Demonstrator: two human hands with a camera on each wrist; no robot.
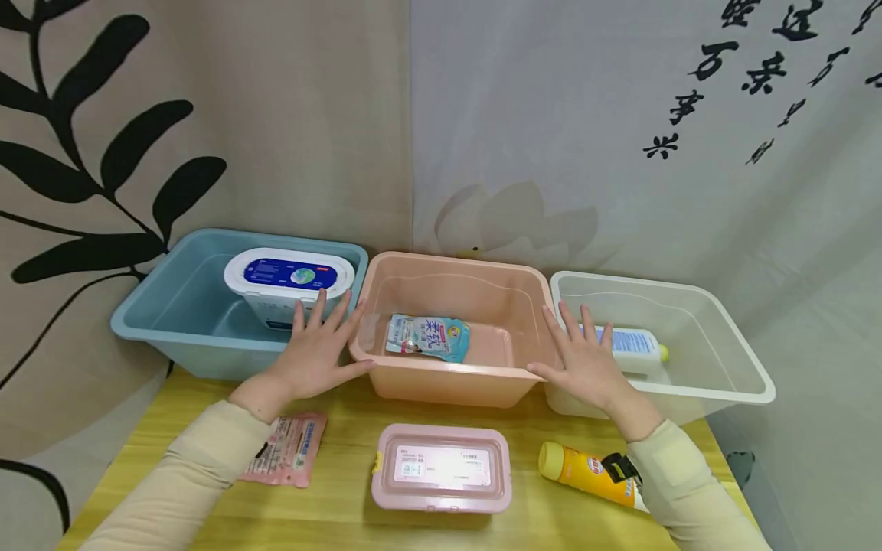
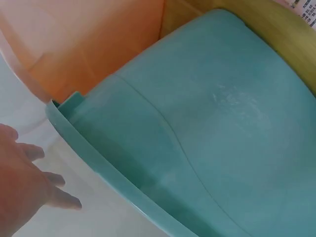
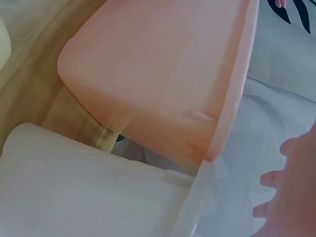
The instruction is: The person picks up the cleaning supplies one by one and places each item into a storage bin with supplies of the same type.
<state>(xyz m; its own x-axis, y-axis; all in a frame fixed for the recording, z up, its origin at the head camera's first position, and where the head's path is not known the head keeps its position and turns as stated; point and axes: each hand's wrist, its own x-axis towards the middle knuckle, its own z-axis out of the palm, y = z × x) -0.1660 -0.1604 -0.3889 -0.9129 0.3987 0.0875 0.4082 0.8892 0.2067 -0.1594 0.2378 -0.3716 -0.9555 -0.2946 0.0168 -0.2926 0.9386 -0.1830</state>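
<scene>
My left hand (image 1: 310,353), fingers spread and straight, is over the front rims where the blue bin (image 1: 207,348) meets the peach bin (image 1: 441,375). My right hand (image 1: 586,360) is likewise spread, over the gap between the peach bin and the white bin (image 1: 730,392). Neither hand holds anything; whether they touch the rims I cannot tell. Inside the blue bin stands a white lidded tub (image 1: 289,287) with a blue label. A blue-and-white packet (image 1: 427,338) lies in the peach bin. A white bottle (image 1: 630,350) with a yellow-green cap lies in the white bin, partly behind my right hand.
On the wooden table (image 1: 344,528), a pink packet (image 1: 296,451) lies by my left sleeve, partly covered. A pink lidded box (image 1: 441,468) sits at centre. A yellow tube (image 1: 586,474) lies at right, partly under my right wrist. A curtain (image 1: 310,115) hangs behind the bins.
</scene>
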